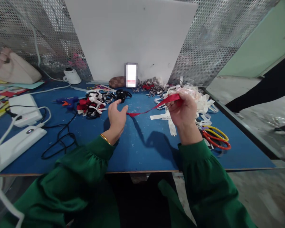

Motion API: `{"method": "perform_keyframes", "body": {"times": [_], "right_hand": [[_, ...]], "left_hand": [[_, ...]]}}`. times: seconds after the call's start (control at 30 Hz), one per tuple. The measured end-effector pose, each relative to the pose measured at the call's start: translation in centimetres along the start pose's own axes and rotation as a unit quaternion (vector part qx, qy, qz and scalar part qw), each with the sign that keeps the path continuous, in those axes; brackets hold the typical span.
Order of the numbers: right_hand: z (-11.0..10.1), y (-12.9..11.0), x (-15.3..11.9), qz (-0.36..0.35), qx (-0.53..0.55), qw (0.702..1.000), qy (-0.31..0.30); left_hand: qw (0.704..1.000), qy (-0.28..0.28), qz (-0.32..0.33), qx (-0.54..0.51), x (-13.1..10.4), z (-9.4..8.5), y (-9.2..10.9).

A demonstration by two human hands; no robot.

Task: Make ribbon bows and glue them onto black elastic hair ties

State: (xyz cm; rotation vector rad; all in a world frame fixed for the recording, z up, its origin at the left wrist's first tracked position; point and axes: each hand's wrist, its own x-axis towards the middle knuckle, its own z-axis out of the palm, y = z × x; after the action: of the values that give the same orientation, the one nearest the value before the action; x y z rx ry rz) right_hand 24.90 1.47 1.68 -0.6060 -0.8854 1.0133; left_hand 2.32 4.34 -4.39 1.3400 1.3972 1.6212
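Note:
A narrow red ribbon point(154, 107) stretches between my two hands above the blue table. My right hand point(184, 109) is closed on its wider end, with the fingers pinched round a fold. From there the ribbon slopes down to the left, twisting as it thins. Its far end meets the thumb tip of my left hand point(117, 118), whose thumb and index finger are apart. Whether that end touches the thumb or passes behind it, I cannot tell.
Left of centre lie bunched hair ties point(91, 104) and a blue glue gun point(67, 102). A white power strip point(19, 147) and black cable point(61, 142) occupy the left. Pale ribbon pieces point(197, 98) and scissors point(217, 137) lie right. A lit phone point(131, 75) stands behind.

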Motion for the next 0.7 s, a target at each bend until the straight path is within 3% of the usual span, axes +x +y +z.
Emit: {"method": "perform_keyframes", "body": {"times": [0.07,0.17,0.27,0.43,0.63,0.7], "right_hand": [[0.5,0.3,-0.7,0.018,-0.034,0.998,-0.048],[1.2,0.7,-1.8,0.057,-0.087,0.985,-0.137],[1.8,1.1,-2.6,0.076,-0.173,0.957,-0.219],[2.1,1.3,-2.7,0.050,-0.278,0.931,-0.230],[1.3,1.3,-1.6,0.039,-0.210,0.975,-0.057],[1.2,1.2,-1.5,0.066,-0.185,0.980,-0.029]], "left_hand": [[0.996,-0.078,0.042,-0.025,-0.8,0.2,1.0],[0.960,-0.253,0.037,-0.110,-2.4,0.5,3.1],[0.928,-0.341,0.028,-0.148,-3.5,0.5,4.5],[0.934,-0.318,-0.056,-0.151,-3.6,0.4,4.6],[0.949,-0.273,-0.064,-0.146,-3.6,0.4,4.8],[0.950,-0.266,-0.065,-0.151,-3.6,0.4,4.8]]}}
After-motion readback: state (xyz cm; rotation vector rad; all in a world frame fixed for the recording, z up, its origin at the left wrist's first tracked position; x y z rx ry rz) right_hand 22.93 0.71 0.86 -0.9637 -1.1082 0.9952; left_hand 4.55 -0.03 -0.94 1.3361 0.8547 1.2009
